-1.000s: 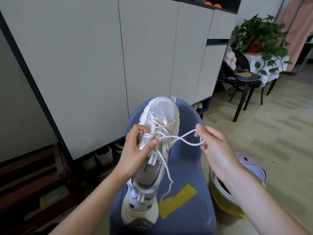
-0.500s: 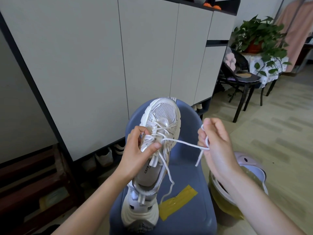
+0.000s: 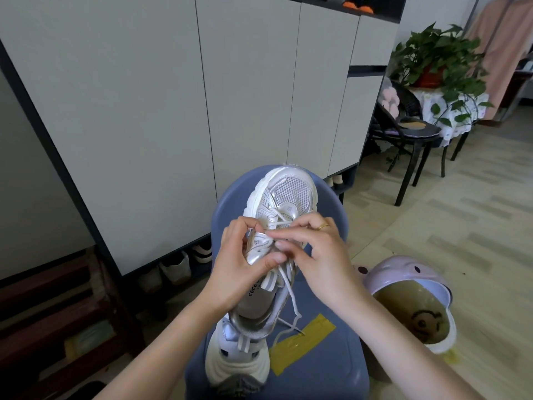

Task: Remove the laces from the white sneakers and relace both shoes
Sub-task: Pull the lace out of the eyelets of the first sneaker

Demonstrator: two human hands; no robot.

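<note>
A white and silver sneaker [image 3: 285,194] is held toe-away above a blue chair [image 3: 326,356]. My left hand [image 3: 245,264] grips its left side at the eyelets, thumb across the tongue. My right hand [image 3: 314,249] sits over the lacing, fingertips pinching the white lace [image 3: 292,298] at an eyelet near the middle. The loose lace end hangs down to the chair seat. A second white sneaker [image 3: 236,362] stands heel-toward-me on the seat, under the held one.
A strip of yellow tape [image 3: 302,342] lies on the chair seat. A lilac bin with a yellow liner [image 3: 415,307] stands at the right. White cabinet doors [image 3: 173,111] fill the back, shoes beneath them. A black chair [image 3: 412,140] and a potted plant [image 3: 435,53] stand far right.
My right hand has moved left from beside the shoe, where it pulled the lace taut, onto the lacing. The left hand keeps its grip on the sneaker.
</note>
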